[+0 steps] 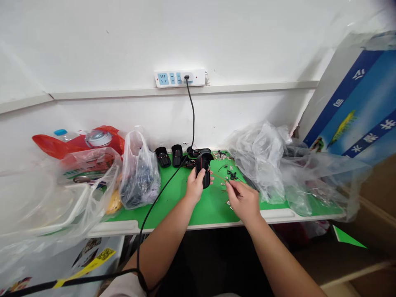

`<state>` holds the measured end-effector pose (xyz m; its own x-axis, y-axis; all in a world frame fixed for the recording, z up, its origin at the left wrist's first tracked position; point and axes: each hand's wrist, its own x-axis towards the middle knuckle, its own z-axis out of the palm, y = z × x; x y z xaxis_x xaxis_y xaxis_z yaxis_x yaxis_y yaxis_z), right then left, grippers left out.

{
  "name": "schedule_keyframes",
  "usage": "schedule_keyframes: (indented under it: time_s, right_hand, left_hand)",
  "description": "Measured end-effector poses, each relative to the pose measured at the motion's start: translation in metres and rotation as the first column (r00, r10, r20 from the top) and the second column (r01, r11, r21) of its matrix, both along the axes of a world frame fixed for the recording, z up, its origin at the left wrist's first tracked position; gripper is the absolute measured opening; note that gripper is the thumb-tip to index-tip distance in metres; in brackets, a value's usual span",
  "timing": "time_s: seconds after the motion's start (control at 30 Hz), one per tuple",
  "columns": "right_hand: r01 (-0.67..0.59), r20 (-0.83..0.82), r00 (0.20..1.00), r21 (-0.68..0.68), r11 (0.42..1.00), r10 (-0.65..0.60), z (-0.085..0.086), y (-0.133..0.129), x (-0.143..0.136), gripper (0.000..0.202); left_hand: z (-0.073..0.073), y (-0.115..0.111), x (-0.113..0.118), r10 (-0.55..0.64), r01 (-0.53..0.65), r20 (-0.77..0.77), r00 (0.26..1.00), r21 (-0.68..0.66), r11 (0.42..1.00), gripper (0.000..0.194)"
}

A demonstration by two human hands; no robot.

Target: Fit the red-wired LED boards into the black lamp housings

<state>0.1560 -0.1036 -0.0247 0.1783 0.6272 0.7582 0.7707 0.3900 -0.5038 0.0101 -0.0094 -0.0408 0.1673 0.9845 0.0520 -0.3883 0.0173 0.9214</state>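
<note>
My left hand (194,185) grips a black plastic housing (203,165), tilted upright above the green table top (176,197). A thin red wire runs from the housing toward my right hand (242,198). The thumb and forefinger of that hand are pinched on thin wires (228,177), one reddish and one dark. Behind the held piece, more black housings (163,156) lie near the wall. Small black parts (232,176) and small metal pieces (221,155) are scattered on the green surface beyond my right hand.
A thick black cable (167,184) hangs from the power strip (181,78) and crosses the table left of my left hand. Filled plastic bags (140,173) and a red bag (77,144) crowd the left. Clear bags (262,152) and a blue box (355,99) stand right.
</note>
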Motion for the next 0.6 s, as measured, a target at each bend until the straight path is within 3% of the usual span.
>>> schedule_keyframes:
  time_s: [0.33, 0.4, 0.47, 0.53, 0.6]
  right_hand:
    - [-0.022, 0.021, 1.0, 0.045, 0.999, 0.021, -0.002, 0.0047, -0.0085, 0.013]
    - [-0.081, -0.014, 0.997, -0.007, 0.997, 0.081, -0.0018, 0.0051, -0.0102, 0.014]
    - [-0.201, -0.153, 0.971, -0.099, 0.975, 0.184, -0.0011, 0.0048, -0.01, 0.012]
    - [-0.369, -0.425, 0.863, -0.163, 0.915, 0.273, -0.0001, 0.0054, -0.0073, 0.018]
    - [-0.512, -0.711, 0.645, -0.13, 0.849, 0.28, 0.0018, 0.0084, -0.0031, 0.031]
  left_hand:
    - [0.0009, -0.0019, 0.0008, 0.009, -0.008, 0.026, 1.0, -0.027, 1.0, 0.044]
    - [0.0005, -0.0018, 0.0005, 0.01, -0.009, 0.044, 0.999, -0.026, 1.0, 0.043]
    - [0.0004, -0.002, 0.0, 0.007, -0.006, 0.056, 0.998, -0.015, 1.0, 0.042]
    - [0.0004, -0.0027, -0.0004, -0.006, 0.005, 0.064, 0.998, 0.011, 1.0, 0.041]
    - [0.0001, -0.0036, -0.0006, -0.026, 0.022, 0.069, 0.997, 0.048, 0.999, 0.041]
